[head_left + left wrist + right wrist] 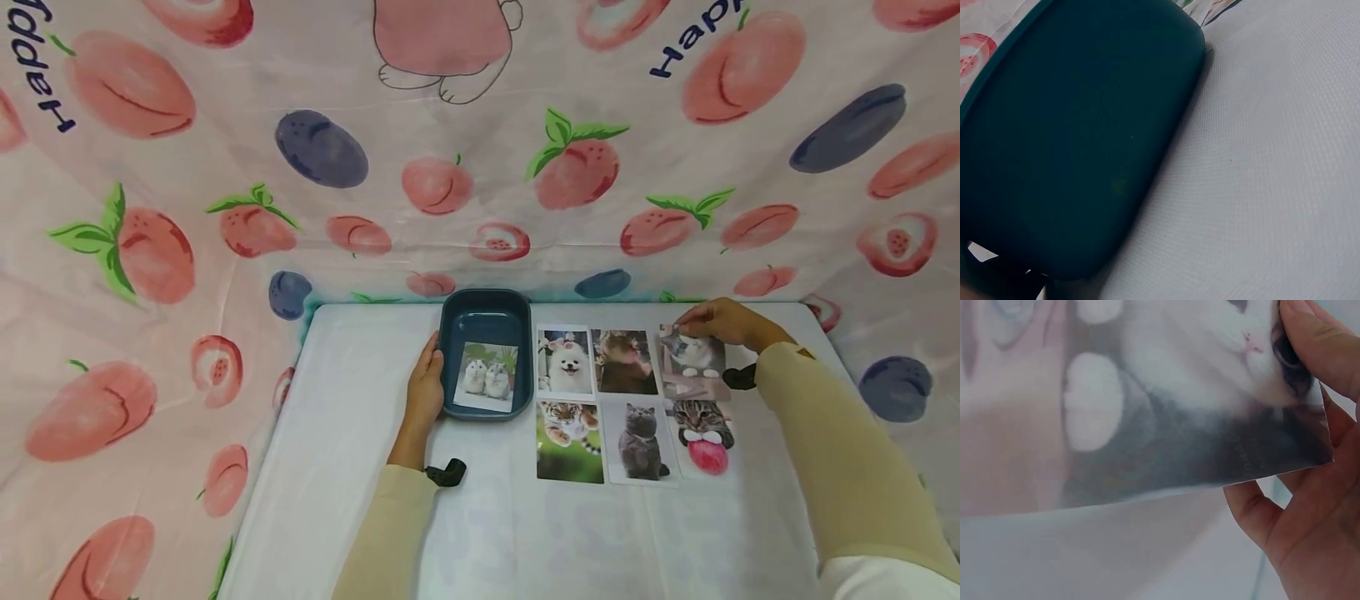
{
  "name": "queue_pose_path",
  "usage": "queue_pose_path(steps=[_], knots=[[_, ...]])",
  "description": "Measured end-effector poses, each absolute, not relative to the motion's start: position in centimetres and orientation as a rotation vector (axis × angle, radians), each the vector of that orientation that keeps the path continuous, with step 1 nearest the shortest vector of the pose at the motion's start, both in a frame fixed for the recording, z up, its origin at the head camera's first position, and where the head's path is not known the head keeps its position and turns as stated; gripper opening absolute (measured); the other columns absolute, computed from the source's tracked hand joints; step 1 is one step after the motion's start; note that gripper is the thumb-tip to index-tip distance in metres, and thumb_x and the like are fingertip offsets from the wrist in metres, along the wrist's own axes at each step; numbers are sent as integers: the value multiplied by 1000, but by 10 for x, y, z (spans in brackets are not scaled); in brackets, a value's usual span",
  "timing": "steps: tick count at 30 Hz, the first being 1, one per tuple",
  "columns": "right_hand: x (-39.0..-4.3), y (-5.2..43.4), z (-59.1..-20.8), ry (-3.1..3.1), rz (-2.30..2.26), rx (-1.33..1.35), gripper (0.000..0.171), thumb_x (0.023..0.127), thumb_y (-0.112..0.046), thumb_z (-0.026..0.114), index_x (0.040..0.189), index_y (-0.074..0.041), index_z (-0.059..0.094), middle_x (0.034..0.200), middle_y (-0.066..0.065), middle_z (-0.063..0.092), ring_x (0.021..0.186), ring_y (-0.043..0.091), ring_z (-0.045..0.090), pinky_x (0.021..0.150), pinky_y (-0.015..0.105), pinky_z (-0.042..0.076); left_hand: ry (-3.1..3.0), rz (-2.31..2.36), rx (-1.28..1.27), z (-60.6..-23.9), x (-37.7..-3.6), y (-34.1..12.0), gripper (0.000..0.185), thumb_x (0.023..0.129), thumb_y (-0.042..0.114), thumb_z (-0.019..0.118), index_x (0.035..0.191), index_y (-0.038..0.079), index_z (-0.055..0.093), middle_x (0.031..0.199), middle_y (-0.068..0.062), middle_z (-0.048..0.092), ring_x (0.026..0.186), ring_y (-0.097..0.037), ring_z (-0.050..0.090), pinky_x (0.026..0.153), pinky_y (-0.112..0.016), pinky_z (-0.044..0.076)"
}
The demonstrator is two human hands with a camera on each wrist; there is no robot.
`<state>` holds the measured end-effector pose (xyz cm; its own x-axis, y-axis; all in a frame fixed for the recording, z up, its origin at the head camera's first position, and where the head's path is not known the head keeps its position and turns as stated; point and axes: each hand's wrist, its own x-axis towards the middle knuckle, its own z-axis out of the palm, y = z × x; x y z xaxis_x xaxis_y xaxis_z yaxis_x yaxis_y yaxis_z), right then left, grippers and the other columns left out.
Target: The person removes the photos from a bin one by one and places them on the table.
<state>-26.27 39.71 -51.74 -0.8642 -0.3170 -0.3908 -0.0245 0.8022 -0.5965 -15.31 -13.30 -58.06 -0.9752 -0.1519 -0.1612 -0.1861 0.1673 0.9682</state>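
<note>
A dark teal tray [486,310] sits at the back of the white table [360,467], with a photo of two hamsters [487,377] lying in it. My left hand [425,388] rests flat against the tray's left wall [1079,144], fingers straight. To the tray's right lie animal photos in two rows: a white dog [566,361], a brown animal [622,362], a tiger cub [568,442], a grey cat [642,442], a tabby with a red ball [702,438]. My right hand [693,321] pinches the far corner of a grey-and-white cat photo [693,358] [1166,412], lifting it.
A peach-and-plum patterned cloth [480,150] hangs as a wall behind and on both sides of the table. Black wrist straps [446,472] show on both cream sleeves. Bare white table surface lies in front of the photos and left of the tray.
</note>
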Motion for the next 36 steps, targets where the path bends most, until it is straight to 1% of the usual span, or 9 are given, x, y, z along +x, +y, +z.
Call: queue_pose_path(steps=[4, 12, 17, 21, 24, 30, 32, 36], knots=[[-262, 398, -530, 2528, -868, -227, 41, 101, -35, 65, 126, -2, 71, 129, 21, 68, 123, 41, 59, 99, 57, 51, 2390, 1987, -342, -581, -153, -133, 50, 111, 41, 34, 160, 32, 35, 167, 8, 31, 158, -22, 20, 129, -50, 16], [-261, 393, -544, 2643, -868, -222, 41, 102, -34, 64, 124, 0, 72, 126, 26, 68, 117, 43, 61, 94, 56, 53, 2391, 1982, -328, -580, -152, -133, 50, 112, 41, 33, 161, 32, 33, 168, 8, 29, 159, -22, 19, 129, -52, 16], [-263, 390, -549, 2674, -809, -191, 40, 102, -36, 64, 123, -3, 72, 119, 22, 70, 108, 37, 65, 86, 48, 55, 2396, 1979, -324, -579, -152, -132, 50, 112, 42, 33, 161, 33, 33, 168, 9, 30, 159, -22, 19, 129, -52, 16], [-263, 390, -550, 2679, -794, -185, 41, 101, -37, 64, 123, -3, 72, 117, 21, 71, 105, 34, 65, 83, 44, 54, 2391, 1987, -326, -579, -152, -132, 50, 112, 42, 33, 160, 33, 33, 167, 9, 30, 158, -21, 20, 129, -51, 16], [-263, 389, -550, 2684, -790, -180, 43, 101, -39, 64, 123, -3, 71, 117, 22, 70, 106, 36, 64, 83, 45, 54, 2393, 1994, -318, -579, -152, -132, 49, 112, 40, 33, 160, 32, 34, 167, 8, 31, 158, -21, 20, 129, -50, 17], [-262, 386, -549, 2708, -780, -140, 44, 102, -40, 63, 125, -3, 70, 121, 23, 68, 109, 38, 62, 89, 54, 52, 2405, 1990, -305, -579, -152, -133, 50, 112, 41, 33, 161, 31, 34, 168, 7, 31, 158, -22, 20, 129, -50, 17], [-261, 385, -549, 2724, -780, -103, 46, 101, -43, 62, 125, -4, 69, 122, 23, 67, 108, 37, 61, 89, 55, 51, 2403, 1992, -304, -579, -152, -133, 50, 112, 40, 34, 161, 31, 34, 168, 6, 31, 158, -23, 20, 129, -51, 17], [-258, 374, -543, 2752, -819, -75, 48, 102, -44, 61, 126, -4, 67, 124, 24, 66, 108, 38, 60, 88, 55, 51, 2396, 1999, -299, -579, -152, -133, 50, 112, 39, 34, 161, 30, 34, 168, 6, 31, 158, -24, 20, 128, -51, 17]])
